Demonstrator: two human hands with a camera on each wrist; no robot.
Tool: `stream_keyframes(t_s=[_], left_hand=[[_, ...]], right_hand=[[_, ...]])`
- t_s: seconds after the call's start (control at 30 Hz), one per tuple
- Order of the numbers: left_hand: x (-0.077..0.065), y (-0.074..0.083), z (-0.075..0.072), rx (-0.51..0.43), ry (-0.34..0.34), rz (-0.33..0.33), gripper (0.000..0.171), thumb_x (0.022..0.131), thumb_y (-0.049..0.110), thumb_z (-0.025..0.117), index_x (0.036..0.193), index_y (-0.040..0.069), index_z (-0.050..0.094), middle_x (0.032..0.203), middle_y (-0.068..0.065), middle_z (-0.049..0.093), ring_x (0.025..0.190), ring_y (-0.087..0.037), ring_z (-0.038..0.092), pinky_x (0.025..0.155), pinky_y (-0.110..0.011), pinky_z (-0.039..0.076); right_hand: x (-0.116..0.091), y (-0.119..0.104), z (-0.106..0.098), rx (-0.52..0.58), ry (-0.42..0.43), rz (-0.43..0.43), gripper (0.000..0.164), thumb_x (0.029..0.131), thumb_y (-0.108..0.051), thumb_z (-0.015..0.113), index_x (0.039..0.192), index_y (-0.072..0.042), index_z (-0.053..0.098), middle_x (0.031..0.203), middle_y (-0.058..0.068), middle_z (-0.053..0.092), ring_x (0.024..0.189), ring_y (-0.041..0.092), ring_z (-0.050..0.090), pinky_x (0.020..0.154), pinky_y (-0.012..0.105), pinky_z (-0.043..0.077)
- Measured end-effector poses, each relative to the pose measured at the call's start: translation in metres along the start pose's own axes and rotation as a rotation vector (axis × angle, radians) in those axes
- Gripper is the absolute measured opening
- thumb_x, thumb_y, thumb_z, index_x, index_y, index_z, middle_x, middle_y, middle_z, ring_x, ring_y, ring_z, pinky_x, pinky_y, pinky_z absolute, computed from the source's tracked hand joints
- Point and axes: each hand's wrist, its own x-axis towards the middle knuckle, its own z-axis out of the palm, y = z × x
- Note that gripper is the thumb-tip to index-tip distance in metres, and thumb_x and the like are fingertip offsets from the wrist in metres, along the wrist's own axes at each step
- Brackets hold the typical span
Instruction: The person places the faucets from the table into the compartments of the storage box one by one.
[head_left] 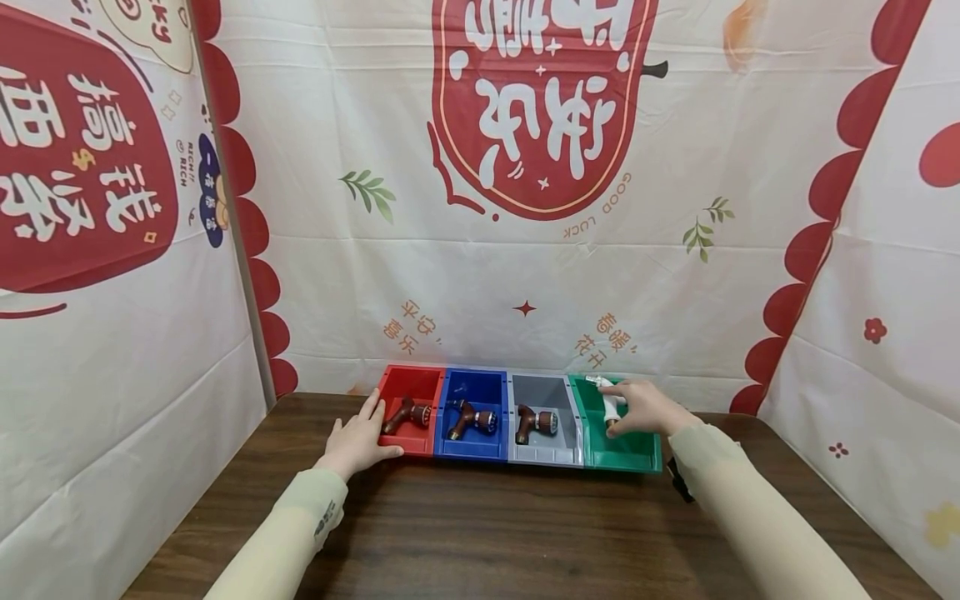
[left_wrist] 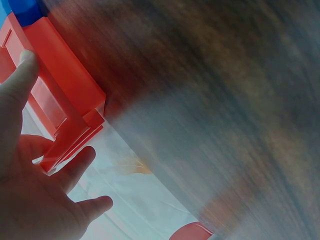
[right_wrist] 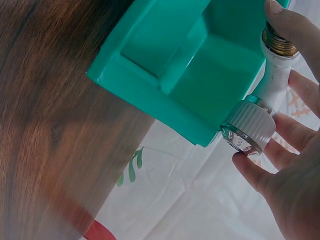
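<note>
My right hand (head_left: 647, 408) pinches a white valve (right_wrist: 274, 82) with a ribbed knob and threaded brass end. The thumb lies at the brass end, the fingertips along body and knob. In the head view the valve overlaps the green bin (head_left: 633, 454); the right wrist view shows it by the rim. My left hand (head_left: 354, 442) rests at the near left corner of the red bin (left_wrist: 65, 65), its thumb on the front and other fingers spread along the outer side. Brown valves lie in the red bin (head_left: 408, 414), the blue bin (head_left: 475, 385) and the grey bin (head_left: 542, 393).
The four bins stand joined in a row at the back of the dark wooden table (head_left: 495, 533). Printed white cloth (head_left: 480, 275) hangs close behind them and on both sides. A small black object (head_left: 679, 483) lies partly hidden by the right sleeve.
</note>
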Motion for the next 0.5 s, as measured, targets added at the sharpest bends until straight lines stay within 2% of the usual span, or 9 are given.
stream_keyframes(t_s=[0.5], left_hand=[[0.0002, 0.0, -0.0002, -0.001, 0.005, 0.007, 0.099, 0.078, 0.048, 0.076, 0.15, -0.002, 0.03, 0.16, -0.017, 0.014, 0.133, -0.043, 0.039, 0.105, -0.07, 0.019]], right_hand=[[0.0001, -0.0016, 0.0015, 0.009, -0.007, -0.005, 0.078, 0.073, -0.025, 0.085, 0.138, 0.001, 0.051, 0.136, 0.032, 0.047, 0.122, 0.051, 0.043, 0.085, 0.057, 0.048]])
